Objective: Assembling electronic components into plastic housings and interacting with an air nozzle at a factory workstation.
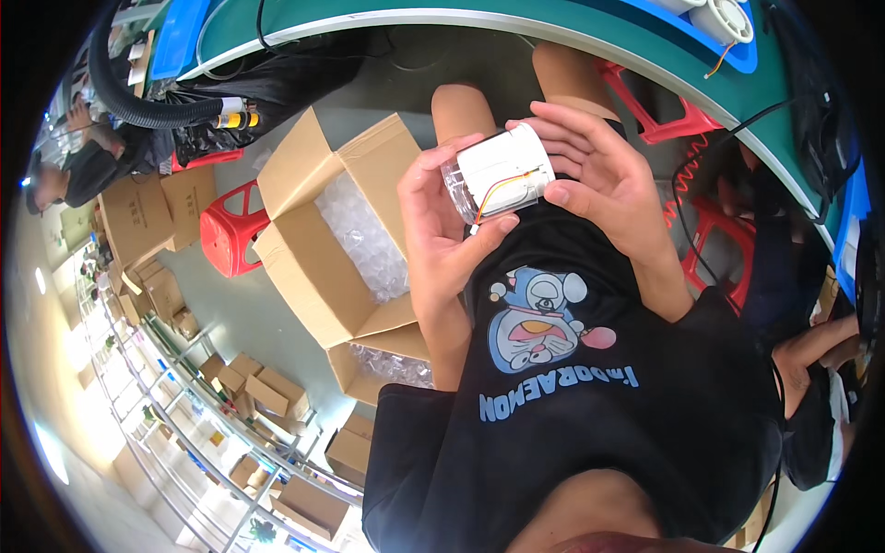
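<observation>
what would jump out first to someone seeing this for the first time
At centre, the left hand and right hand together hold a small white cylindrical part with a clear plastic end and orange and yellow wires over the person's lap. Left of it stands an open cardboard box filled with clear plastic pieces, beside a red plastic stool. A green workbench edge curves along the top.
</observation>
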Demonstrator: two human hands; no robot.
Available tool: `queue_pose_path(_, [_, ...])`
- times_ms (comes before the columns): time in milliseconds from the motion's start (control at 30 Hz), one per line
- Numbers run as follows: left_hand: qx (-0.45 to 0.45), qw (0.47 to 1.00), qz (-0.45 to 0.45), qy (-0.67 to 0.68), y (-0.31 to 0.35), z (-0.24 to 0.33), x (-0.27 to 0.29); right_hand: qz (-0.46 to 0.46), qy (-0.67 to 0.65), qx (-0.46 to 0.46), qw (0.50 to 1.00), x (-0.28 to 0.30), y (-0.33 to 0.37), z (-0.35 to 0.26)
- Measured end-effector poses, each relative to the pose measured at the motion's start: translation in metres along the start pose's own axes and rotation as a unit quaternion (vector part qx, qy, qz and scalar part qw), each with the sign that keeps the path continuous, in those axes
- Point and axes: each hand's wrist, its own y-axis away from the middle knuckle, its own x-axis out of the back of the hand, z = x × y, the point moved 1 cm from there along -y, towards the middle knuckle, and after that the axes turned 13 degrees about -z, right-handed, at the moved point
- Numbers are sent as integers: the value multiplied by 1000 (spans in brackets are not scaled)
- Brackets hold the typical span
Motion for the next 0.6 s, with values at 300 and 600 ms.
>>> queue_pose_path(300, [7, 1000, -21, 12, -2, -3, -5, 16, 40, 20, 999, 0, 7, 1])
queue_pose_path(600, [-2, 1000, -12, 4, 5, -16, 0, -14, 32, 3, 999, 3, 6, 15])
